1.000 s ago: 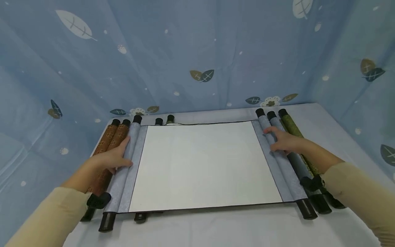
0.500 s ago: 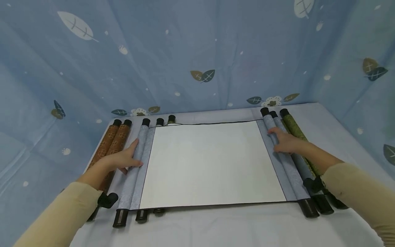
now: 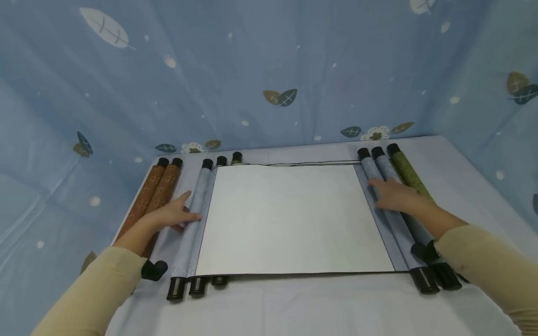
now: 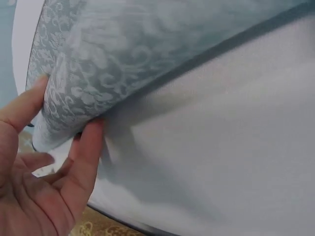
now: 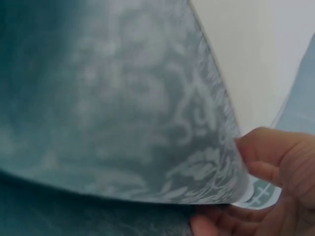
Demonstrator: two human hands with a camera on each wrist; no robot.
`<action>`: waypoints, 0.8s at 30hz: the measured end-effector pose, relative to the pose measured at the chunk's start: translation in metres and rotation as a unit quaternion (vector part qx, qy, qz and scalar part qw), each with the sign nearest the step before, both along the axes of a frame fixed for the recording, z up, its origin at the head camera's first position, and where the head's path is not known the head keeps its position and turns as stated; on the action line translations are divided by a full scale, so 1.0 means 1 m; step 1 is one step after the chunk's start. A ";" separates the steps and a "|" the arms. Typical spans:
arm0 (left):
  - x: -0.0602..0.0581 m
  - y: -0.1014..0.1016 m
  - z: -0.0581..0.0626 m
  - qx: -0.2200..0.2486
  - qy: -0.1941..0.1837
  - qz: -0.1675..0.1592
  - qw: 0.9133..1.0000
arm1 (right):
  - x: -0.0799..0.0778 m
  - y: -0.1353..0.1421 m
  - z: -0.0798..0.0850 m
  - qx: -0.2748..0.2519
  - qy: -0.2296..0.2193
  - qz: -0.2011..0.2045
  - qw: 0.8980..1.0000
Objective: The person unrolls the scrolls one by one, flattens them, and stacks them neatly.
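Note:
A hanging scroll with a blank white sheet (image 3: 290,219) lies unrolled between two pale blue-grey rolled ends. My left hand (image 3: 172,214) holds the left roll (image 3: 182,254) near its middle. In the left wrist view the thumb is on one side of the floral-patterned roll (image 4: 93,88) and fingertips are under the other. On the opposite side, my right hand (image 3: 392,195) grips the right roll (image 3: 399,233). The right wrist view shows thumb and fingers around that roll's patterned cloth (image 5: 197,162). Black knobs cap both rolls.
Two brown patterned scrolls (image 3: 145,193) lie at the left. Beside the right roll are another blue-grey scroll (image 3: 384,163) and a green one (image 3: 405,170). Black knobs (image 3: 197,287) of further scrolls stick out from under the sheet. A blue leaf-print cloth (image 3: 235,70) rises behind the white table (image 3: 269,308).
My left hand has moved right with the left roll, away from the brown scrolls, and the white sheet shows narrower. My right hand and the right roll have shifted slightly right.

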State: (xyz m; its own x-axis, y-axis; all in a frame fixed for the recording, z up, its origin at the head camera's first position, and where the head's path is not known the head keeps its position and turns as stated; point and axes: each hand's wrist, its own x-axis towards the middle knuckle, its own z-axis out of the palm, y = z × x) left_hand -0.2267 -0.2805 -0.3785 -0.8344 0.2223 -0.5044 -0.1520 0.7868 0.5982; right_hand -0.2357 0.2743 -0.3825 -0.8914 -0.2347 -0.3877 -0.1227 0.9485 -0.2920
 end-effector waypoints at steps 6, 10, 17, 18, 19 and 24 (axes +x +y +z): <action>0.009 0.001 0.007 -0.038 0.051 -0.038 0.997 | 0.006 0.002 0.006 0.033 0.012 0.008 0.999; 0.021 0.001 0.015 -0.087 0.122 -0.069 0.986 | 0.006 0.008 0.012 0.008 0.024 0.021 0.999; 0.040 -0.009 0.029 0.008 0.179 -0.067 0.982 | 0.013 0.002 0.037 -0.100 0.001 0.023 0.995; 0.043 -0.011 0.032 0.020 0.190 -0.068 0.979 | 0.015 0.000 0.042 -0.117 -0.009 0.025 0.993; 0.046 -0.013 0.034 0.028 0.203 -0.067 0.977 | 0.016 -0.001 0.046 -0.130 -0.020 0.029 0.991; 0.056 -0.021 0.043 0.044 0.278 -0.047 0.958 | 0.025 -0.010 0.063 -0.199 -0.036 0.049 0.978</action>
State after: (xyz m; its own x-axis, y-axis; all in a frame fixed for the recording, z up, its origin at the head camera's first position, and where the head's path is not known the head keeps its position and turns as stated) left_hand -0.1705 -0.3012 -0.3358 -0.9429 0.3310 0.0359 0.2784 0.7245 0.6305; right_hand -0.2107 0.2643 -0.3199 -0.8315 -0.4617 -0.3089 -0.1727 0.7434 -0.6462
